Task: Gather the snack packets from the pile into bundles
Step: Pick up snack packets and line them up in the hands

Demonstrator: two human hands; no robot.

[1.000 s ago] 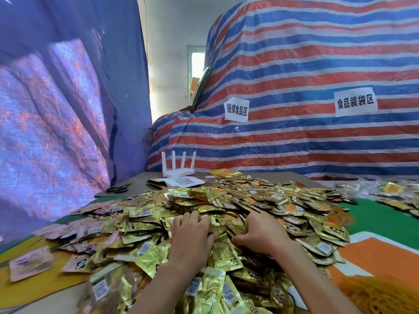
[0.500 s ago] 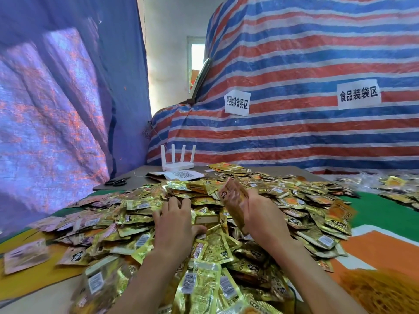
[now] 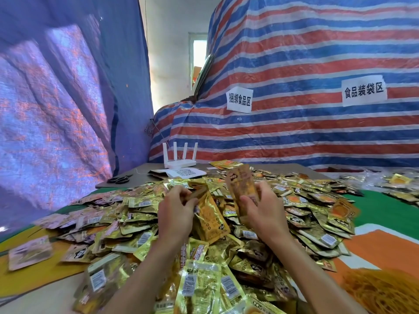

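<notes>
A big pile of gold foil snack packets covers the table in front of me. My right hand holds a small stack of packets upright above the pile, fingers curled round its lower end. My left hand pinches the top of a gold and orange packet that hangs down tilted over the pile, just left of the stack. Both hands are raised a little above the heap, close together.
A white router and a QR-code card sit at the table's far edge, black scissors to their left. Yellow rubber bands lie at the near right. Striped tarpaulin rises behind; blue tarpaulin hangs left.
Both hands lay flat in the pile a second ago. The right hand then lifted a stack of packets upright, and the left hand has now raised a single packet beside it.
</notes>
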